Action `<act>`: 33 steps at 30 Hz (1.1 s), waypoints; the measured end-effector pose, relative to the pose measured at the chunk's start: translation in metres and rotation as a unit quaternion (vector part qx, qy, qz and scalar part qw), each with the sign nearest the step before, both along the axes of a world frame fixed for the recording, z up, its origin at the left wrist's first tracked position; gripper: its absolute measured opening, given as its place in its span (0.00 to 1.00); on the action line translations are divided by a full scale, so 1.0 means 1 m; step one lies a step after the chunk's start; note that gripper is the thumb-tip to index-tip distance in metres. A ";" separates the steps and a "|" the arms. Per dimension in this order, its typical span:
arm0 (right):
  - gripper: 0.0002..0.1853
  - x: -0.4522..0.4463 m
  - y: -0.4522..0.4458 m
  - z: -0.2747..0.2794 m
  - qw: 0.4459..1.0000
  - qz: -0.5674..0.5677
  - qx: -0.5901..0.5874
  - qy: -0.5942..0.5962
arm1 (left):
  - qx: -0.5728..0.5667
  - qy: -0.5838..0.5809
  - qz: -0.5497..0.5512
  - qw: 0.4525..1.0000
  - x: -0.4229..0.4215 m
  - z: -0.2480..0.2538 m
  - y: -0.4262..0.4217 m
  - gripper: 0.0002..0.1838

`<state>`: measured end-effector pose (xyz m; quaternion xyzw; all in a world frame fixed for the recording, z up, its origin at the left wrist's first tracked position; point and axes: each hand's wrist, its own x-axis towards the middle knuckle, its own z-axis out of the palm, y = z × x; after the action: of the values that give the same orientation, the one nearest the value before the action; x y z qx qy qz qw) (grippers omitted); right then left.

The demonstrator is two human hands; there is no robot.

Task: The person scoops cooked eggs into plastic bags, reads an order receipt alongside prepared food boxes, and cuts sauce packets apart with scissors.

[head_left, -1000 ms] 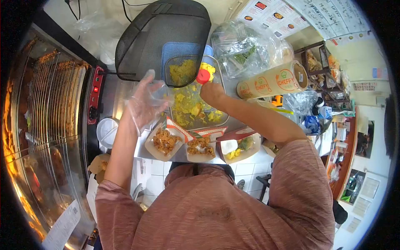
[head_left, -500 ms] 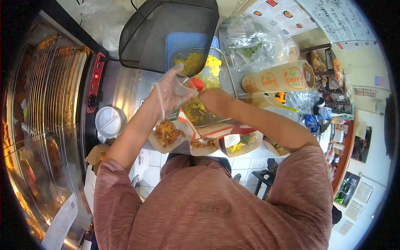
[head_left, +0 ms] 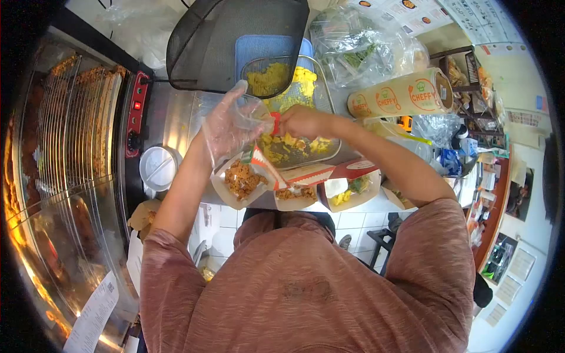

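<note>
Head | right hand (head_left: pixel 303 122): gripping red utensil (head_left: pixel 275 123) | gloved left hand (head_left: pixel 231 122): partly spread

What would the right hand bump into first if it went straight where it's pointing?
Probably the left hand, just past the red thing in the right hand; which sits higher is hard to tell.

Your right hand (head_left: pixel 306 122) grips a small red scoop (head_left: pixel 275 122) over the metal tray (head_left: pixel 331 100), its bowl close to your cupped, clear-gloved left hand (head_left: pixel 231 125). Crumbly yellow food (head_left: pixel 305 81) lies scattered in the tray, heaped thickest toward the far end, partly under a dark mesh cover (head_left: pixel 206 56).
</note>
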<state>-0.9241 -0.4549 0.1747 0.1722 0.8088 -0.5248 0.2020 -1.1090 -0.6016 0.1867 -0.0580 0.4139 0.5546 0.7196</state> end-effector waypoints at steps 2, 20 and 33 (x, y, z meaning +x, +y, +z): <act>0.13 0.005 0.008 0.023 0.951 -0.147 -0.199 -0.185 | -0.006 -0.012 -0.009 1.000 -0.005 0.005 -0.002 0.34; 0.15 0.063 -0.051 0.139 0.789 -0.185 0.557 0.180 | 0.184 -0.174 -0.043 0.966 0.067 0.065 0.066 0.31; 0.24 0.063 -0.063 0.147 0.850 -0.052 0.503 0.150 | 0.159 -0.079 -0.014 0.984 0.075 0.063 0.067 0.35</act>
<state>-0.8611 -0.5183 0.3218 0.2108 0.9725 -0.0756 -0.0634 -1.0336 -0.5350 0.2499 0.0199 0.2631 0.5967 0.7578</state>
